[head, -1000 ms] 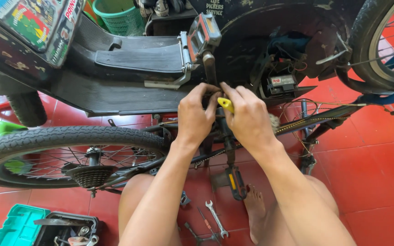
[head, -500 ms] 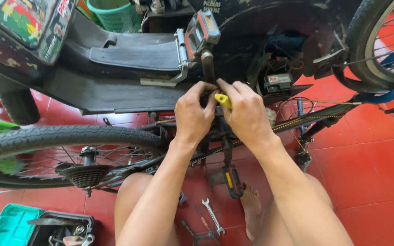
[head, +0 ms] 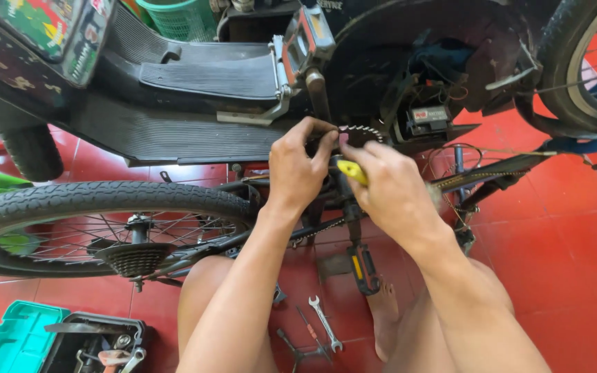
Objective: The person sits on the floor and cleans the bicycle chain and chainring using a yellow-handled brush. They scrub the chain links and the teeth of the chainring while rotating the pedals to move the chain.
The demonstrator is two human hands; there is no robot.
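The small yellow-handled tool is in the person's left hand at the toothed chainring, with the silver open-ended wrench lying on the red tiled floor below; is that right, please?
Not quite: the head view shows the small yellow-handled tool in the right hand, not the left. The left hand rests its fingers at the toothed chainring. The silver open-ended wrench does lie on the red tiled floor below.

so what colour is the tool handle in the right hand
Yellow tool handle, seen in the head view.

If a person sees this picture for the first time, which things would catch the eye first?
Probably the two hands at the centre: the left hand and the right hand, which grips a yellow-handled tool, meet at the toothed chainring of an upturned bicycle. Next, the spoked wheel at the left, and the wrenches on the red tiled floor below.
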